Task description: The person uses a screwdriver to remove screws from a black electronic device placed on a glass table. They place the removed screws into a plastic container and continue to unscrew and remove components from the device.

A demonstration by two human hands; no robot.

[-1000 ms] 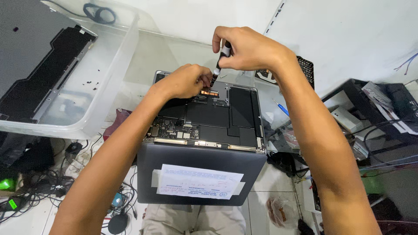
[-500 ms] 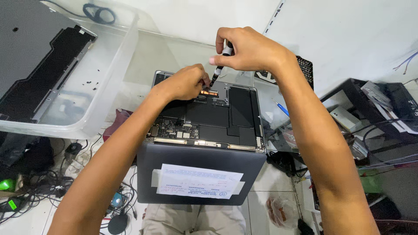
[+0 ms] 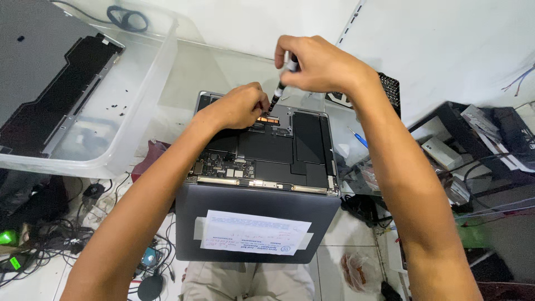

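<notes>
Right hand [image 3: 320, 67] barely shifted, gripping screwdriver [image 3: 281, 89], left hand [image 3: 239, 106] pinching beside tip, on opened laptop [image 3: 262, 150]

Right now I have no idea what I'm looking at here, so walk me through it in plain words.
The view comes from a camera worn on a person's head, looking down at their own two bare hands. In front of them lies an opened laptop, its bottom cover off so the dark inner parts and circuit board show. The right hand holds a thin screwdriver upright, tip down near a small orange part at the far edge. The left hand rests on the laptop beside that tip. A white paper slip is taped to the folded-down lid. To the left sits a clear plastic tub holding a grey cover panel and tiny dark bits, perhaps screws. Cables clutter the floor.
</notes>
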